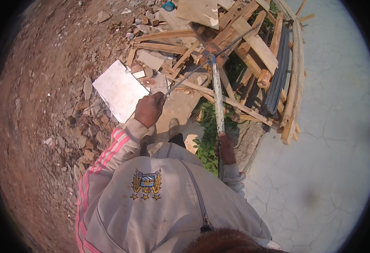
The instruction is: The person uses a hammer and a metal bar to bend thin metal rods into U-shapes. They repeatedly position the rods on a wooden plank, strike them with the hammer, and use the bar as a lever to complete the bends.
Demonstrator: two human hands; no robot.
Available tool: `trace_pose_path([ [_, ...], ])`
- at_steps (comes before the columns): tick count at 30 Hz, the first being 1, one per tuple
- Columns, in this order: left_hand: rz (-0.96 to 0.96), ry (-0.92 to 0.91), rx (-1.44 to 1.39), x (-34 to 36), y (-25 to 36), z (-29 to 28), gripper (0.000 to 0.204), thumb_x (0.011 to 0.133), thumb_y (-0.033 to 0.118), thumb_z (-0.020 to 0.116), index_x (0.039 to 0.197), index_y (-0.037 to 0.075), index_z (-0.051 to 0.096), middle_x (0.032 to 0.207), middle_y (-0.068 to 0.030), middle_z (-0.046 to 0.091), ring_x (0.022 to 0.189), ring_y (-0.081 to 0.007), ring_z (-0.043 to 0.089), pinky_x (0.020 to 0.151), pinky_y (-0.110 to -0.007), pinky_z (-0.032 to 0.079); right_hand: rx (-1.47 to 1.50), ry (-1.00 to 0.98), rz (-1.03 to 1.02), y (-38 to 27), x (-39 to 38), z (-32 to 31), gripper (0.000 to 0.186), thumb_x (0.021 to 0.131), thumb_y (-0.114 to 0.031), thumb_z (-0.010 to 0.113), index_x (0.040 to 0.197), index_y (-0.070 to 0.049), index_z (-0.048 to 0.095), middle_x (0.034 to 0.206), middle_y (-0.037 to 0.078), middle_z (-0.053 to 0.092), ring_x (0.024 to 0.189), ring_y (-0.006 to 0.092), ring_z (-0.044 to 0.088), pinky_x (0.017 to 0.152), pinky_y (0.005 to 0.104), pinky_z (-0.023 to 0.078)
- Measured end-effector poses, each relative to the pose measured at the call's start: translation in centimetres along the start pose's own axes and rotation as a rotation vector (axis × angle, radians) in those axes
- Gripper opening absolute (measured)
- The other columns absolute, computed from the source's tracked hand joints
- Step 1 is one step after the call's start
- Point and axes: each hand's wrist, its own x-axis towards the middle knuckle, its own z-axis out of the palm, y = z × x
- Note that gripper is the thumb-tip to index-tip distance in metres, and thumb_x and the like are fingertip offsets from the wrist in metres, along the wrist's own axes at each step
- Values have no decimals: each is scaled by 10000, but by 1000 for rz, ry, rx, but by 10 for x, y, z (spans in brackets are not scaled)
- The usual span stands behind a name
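Observation:
My left hand [150, 109] is closed around the lower end of a thin dark steel rod [188, 76]. From there the rod slants up to the right, over the wood pile. Its middle meets the bluish head of a long bending bar [217, 88] with worn white paint. At this head the rod shows a slight change of direction. My right hand [226, 148] is wrapped round the lower part of the bar, which stands nearly upright in view. Part of that hand's fingers is hidden by the bar.
Timber planks [256, 50] lie heaped ahead, with a bundle of steel rods [279, 69] at their right. A white board [119, 90] rests on rubble [84, 139] to the left. Green plants [209, 139] grow beside my feet. A cracked pale concrete surface [319, 156] spreads rightward.

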Motion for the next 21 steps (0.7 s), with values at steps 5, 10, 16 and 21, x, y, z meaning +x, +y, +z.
trace_pose_path([
  [5,-12,-58,-28,5,-3,-7,252,997,261,569,964,39,684,742,-206,655,702,-419,646,637,-493,500,43,77,91,-2,-1,14,416,1036,-506,472,915,-112,532,611,-10,481,443,99,460,410,260,382],
  [10,-28,-196,-176,-18,-17,-43,371,1016,347,565,1198,30,632,841,-186,687,720,-308,677,692,-431,524,30,-9,52,6,8,9,450,1033,-548,436,921,-120,518,592,-5,477,433,109,448,404,267,369],
  [16,-338,-290,-166,-139,-42,-108,510,962,348,685,1303,-22,597,1035,-193,716,953,-225,687,835,-377,551,209,-27,227,0,10,14,460,1042,-560,397,956,-120,503,587,0,464,420,129,428,404,275,350],
  [21,-321,-18,236,-185,-41,-115,373,929,350,701,1097,17,686,885,-189,690,795,-344,684,696,-427,528,290,-46,158,8,14,12,474,1037,-551,427,976,-90,512,651,10,459,465,118,418,440,260,361],
])
